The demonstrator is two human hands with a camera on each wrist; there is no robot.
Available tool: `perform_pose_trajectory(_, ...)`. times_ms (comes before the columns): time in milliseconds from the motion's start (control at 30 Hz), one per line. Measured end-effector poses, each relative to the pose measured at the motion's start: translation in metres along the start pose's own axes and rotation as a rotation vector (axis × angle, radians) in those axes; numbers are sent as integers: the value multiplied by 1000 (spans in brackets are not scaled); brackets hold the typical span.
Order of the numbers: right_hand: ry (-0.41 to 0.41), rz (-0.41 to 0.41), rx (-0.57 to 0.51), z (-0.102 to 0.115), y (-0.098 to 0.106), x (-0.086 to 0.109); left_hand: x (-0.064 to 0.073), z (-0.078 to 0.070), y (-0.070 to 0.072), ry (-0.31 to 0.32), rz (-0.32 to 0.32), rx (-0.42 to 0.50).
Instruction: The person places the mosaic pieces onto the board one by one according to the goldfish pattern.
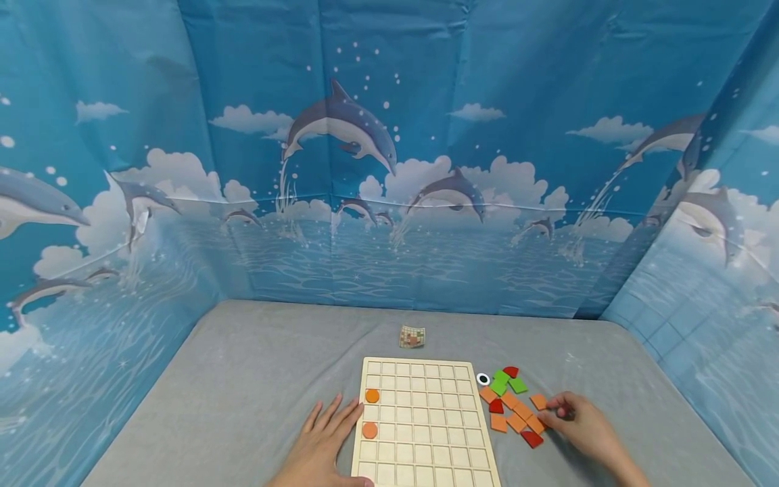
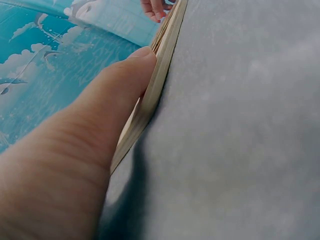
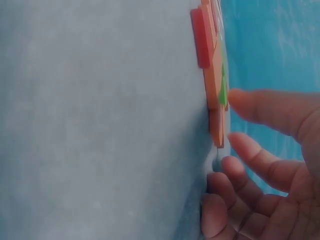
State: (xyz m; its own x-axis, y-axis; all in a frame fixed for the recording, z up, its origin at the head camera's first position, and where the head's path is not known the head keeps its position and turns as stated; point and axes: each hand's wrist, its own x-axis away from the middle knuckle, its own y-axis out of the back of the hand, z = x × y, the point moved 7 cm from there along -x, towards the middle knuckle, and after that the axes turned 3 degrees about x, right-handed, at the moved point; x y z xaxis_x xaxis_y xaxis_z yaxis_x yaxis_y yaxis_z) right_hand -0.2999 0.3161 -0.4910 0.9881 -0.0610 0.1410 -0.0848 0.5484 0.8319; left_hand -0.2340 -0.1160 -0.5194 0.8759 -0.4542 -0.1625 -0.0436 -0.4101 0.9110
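A light wooden grid board (image 1: 420, 423) lies on the grey cloth, with two orange round pieces (image 1: 370, 430) in its left column. My left hand (image 1: 322, 443) rests spread along the board's left side, its thumb (image 2: 120, 75) against the board's edge in the left wrist view. To the right of the board lies a loose group of flat pieces: orange squares (image 1: 516, 423), green pieces (image 1: 500, 383) and red quarter-rounds (image 1: 532, 439). My right hand (image 1: 578, 423) is at that group's right side, fingertips at an orange square (image 1: 538, 402). Thumb and index finger are apart.
Beyond the board lies a small printed card (image 1: 412, 337) with a grid picture. A white ring-shaped piece with a black centre (image 1: 483, 379) sits near the board's right edge. A dolphin-print curtain (image 1: 389, 257) hangs behind the grey cloth (image 1: 243, 379).
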Motion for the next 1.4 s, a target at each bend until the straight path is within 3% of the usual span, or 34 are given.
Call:
perform_pose_trajectory(300,-26,23,-3,0,0,3,-1,0,0,-3,1,11)
perform_pose_trajectory(900,2,34,-42,-4,-1,3,-1,0,2,8,15,25)
perform_pose_trajectory(1167,9,62,-55,-5,-1,3,-1,-2,3,-16,-12,1)
perform_pose_trajectory(1400,22,39,-41,-5,1,5,0,-1,1,-8,0,5)
